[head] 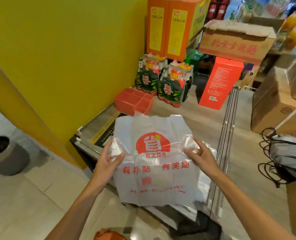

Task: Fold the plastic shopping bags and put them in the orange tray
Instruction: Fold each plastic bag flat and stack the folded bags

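Near centre, over the counter: bag (154,160), white plastic with a red round logo and red lettering, spread wide and held up between both hands, print facing the camera
Left hand (109,159): grips the bag's left edge, thumb on the front, fingers curled behind the plastic
Right hand (200,153): pinches a bunched fold at the bag's right edge, fingers curled round it
Under the bag: more white bags (183,212) lie flat on the counter (183,111), partly hidden
Far of the bag: tray (135,100), orange, split into compartments, sitting on the counter's far left part, just beyond the bag's top edge; whether they touch I cannot tell
Behind the tray: two shrink-wrapped bottle packs (162,82), side by side, just right of the tray
Far right of those: red box (220,80) standing upright
Far: tall orange cartons (168,26) and a brown carton (235,40)
Right: stacked brown boxes (280,99), with black cable (272,158) nearer
Left: yellow wall (65,49), with a grey bin (5,155) on the floor
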`<move>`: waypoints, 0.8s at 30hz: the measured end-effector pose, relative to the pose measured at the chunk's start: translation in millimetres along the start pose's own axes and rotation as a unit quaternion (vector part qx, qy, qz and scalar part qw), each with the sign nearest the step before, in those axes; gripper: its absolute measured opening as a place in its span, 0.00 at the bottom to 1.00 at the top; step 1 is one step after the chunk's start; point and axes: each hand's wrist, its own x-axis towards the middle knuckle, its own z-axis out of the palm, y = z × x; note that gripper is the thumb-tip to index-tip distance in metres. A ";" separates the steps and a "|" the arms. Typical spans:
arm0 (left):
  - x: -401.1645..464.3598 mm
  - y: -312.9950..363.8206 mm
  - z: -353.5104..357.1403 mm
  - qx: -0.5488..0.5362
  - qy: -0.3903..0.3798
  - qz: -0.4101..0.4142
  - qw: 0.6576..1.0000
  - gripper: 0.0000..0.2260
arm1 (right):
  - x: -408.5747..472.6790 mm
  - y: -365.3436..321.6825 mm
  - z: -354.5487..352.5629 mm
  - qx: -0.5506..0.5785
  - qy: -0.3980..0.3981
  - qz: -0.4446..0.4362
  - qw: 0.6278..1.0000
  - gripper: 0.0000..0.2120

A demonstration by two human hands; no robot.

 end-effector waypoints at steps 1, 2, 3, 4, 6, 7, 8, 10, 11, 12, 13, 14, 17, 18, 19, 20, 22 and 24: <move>11.9 -0.6 7.0 -0.013 0.011 -0.006 1.000 0.34 | 23.8 2.9 -4.6 -0.006 -0.011 0.006 1.000 0.31; 24.7 -3.9 13.3 -0.027 0.028 -0.014 0.999 0.33 | 48.2 3.5 -8.0 -0.012 -0.021 0.014 1.000 0.29; 38.0 -8.1 19.5 -0.046 0.048 -0.024 0.997 0.33 | 74.9 6.1 -10.7 -0.016 -0.032 0.018 0.999 0.27; 50.9 -13.8 25.3 -0.055 0.061 -0.036 0.996 0.33 | 100.2 6.4 -11.4 -0.019 -0.045 0.023 0.999 0.25; 73.2 -29.6 36.2 -0.046 0.088 -0.057 0.993 0.32 | 148.4 12.0 -9.5 -0.037 -0.076 0.029 0.996 0.25; 82.4 -39.0 41.6 -0.034 0.104 -0.063 0.992 0.32 | 170.8 17.6 -7.4 -0.052 -0.092 0.029 0.994 0.25; 90.9 -50.1 45.7 -0.012 0.116 -0.074 0.990 0.33 | 191.4 23.4 -4.1 -0.068 -0.104 0.030 0.992 0.25; 104.6 -73.4 53.6 0.022 0.141 -0.105 0.984 0.33 | 227.4 39.3 5.3 -0.094 -0.109 0.034 0.989 0.24; 110.4 -86.1 56.3 0.030 0.149 -0.117 0.981 0.32 | 241.8 47.2 11.5 -0.108 -0.108 0.037 0.988 0.25; 115.5 -97.9 58.8 0.035 0.152 -0.131 0.979 0.32 | 254.4 56.6 17.5 -0.120 -0.109 0.038 0.986 0.25; 119.0 -108.1 60.9 0.038 0.150 -0.148 0.977 0.32 | 265.2 66.6 23.1 -0.129 -0.112 0.043 0.984 0.25; 121.1 -116.5 62.9 0.041 0.147 -0.164 0.974 0.33 | 271.8 74.3 28.2 -0.135 -0.117 0.051 0.983 0.26; 122.6 -134.1 65.4 0.046 0.151 -0.194 0.968 0.33 | 282.0 93.3 33.6 -0.124 -0.139 0.104 0.977 0.27; 122.2 -138.5 64.8 0.056 0.159 -0.195 0.966 0.33 | 282.1 94.8 32.1 -0.114 -0.147 0.121 0.975 0.28; 121.8 -142.0 64.4 0.065 0.167 -0.195 0.964 0.33 | 282.0 96.2 28.8 -0.106 -0.154 0.134 0.973 0.29; 121.5 -143.4 64.4 0.073 0.175 -0.194 0.963 0.33 | 281.4 97.9 23.9 -0.100 -0.161 0.143 0.971 0.30; 120.9 -140.9 65.1 0.067 0.190 -0.191 0.961 0.32 | 277.3 101.6 9.7 -0.105 -0.184 0.153 0.965 0.33; 120.0 -134.0 66.8 0.053 0.204 -0.182 0.960 0.31 | 267.7 105.2 -6.0 -0.137 -0.221 0.151 0.954 0.35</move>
